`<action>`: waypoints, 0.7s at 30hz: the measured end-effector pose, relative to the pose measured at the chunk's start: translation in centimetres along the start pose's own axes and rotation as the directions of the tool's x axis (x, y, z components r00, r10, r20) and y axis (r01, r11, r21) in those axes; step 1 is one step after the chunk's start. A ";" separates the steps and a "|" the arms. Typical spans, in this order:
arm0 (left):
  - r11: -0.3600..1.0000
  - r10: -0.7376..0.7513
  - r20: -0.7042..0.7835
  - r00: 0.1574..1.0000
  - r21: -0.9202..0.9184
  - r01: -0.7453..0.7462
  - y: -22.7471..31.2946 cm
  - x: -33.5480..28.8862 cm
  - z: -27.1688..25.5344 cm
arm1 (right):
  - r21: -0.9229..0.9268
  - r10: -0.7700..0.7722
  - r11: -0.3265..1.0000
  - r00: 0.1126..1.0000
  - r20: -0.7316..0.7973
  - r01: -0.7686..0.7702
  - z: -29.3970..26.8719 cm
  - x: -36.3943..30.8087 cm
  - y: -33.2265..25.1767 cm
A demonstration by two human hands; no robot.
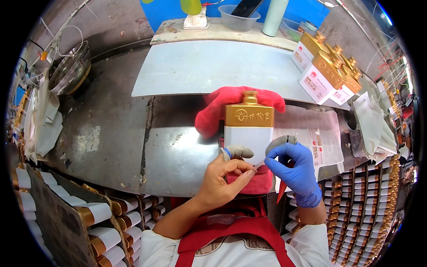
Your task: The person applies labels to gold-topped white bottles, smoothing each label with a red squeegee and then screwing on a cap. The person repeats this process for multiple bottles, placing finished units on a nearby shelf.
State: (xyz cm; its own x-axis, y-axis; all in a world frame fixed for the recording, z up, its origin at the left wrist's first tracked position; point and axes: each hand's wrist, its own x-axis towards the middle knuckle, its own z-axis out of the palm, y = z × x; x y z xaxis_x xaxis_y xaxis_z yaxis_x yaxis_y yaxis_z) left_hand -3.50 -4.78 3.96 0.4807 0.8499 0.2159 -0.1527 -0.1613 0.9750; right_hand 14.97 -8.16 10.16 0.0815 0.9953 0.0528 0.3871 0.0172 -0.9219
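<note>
A bottle with a gold shoulder and neck and a white body lies on a red padded cloth, its neck pointing away from me. Over its lower end, my left hand pinches a small pale strip between thumb and fingertips; a grey sleeve covers one of its fingers. Close beside it, my blue-gloved right hand has its fingers curled in, with another grey sleeve on a finger. From under that palm a red pointed tool sticks out, tip down. The glove hides the rest of it.
On the right lies a thin sheet with red and gold prints. Behind it several finished-looking bottles stand grouped on a pale board. A metal bowl hangs at the left. Racks of bottles flank me on both sides.
</note>
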 end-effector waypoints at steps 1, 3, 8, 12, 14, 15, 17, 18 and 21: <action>1.000 -0.001 0.003 1.000 0.020 0.001 0.0 -0.1 -0.1 | -0.029 0.001 1.000 1.000 0.005 -0.001 -0.1 0.0 0.0; 0.996 -0.008 0.001 1.000 0.083 0.008 0.2 -0.1 -0.4 | -0.089 0.005 0.996 1.000 0.006 -0.005 -0.4 0.0 -0.1; 0.968 0.081 -0.080 0.994 0.244 -0.059 2.7 0.6 -1.6 | -0.346 -0.156 0.915 0.972 0.178 0.210 -1.0 0.5 -2.1; 0.965 0.087 0.128 0.988 0.234 -0.116 3.2 1.6 -1.2 | -0.480 -0.177 0.821 0.937 0.300 0.309 -1.0 0.5 -3.0; 0.971 0.056 0.152 0.987 0.222 -0.089 3.3 1.6 -1.2 | -0.477 -0.172 0.826 0.940 0.293 0.300 -0.9 0.4 -3.2; 0.974 0.041 0.166 0.985 0.215 -0.077 3.3 1.7 -1.1 | -0.460 -0.167 0.843 0.948 0.271 0.280 -1.0 0.3 -3.2; 0.998 -0.051 0.113 0.992 0.040 0.047 2.2 1.4 -1.3 | -0.349 -0.108 0.921 0.975 0.193 0.171 -1.2 0.3 -3.0; 0.993 -0.099 0.090 0.991 -0.049 0.103 1.9 1.2 -1.4 | -0.246 -0.049 0.966 0.988 0.144 0.083 -1.4 0.3 -2.4; 0.825 -0.187 -0.011 0.982 -0.545 0.151 1.6 1.0 0.0 | 0.467 0.040 0.882 0.997 0.068 -0.067 -0.3 -0.4 0.9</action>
State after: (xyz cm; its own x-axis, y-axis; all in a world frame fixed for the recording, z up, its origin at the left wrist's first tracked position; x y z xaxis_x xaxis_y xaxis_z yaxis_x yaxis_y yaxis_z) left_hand -3.23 -4.21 5.73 0.4908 0.8708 0.0290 -0.5241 0.2685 0.8082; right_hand 15.54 -8.59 9.41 0.0343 0.9994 -0.0099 -0.0927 -0.0067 -0.9957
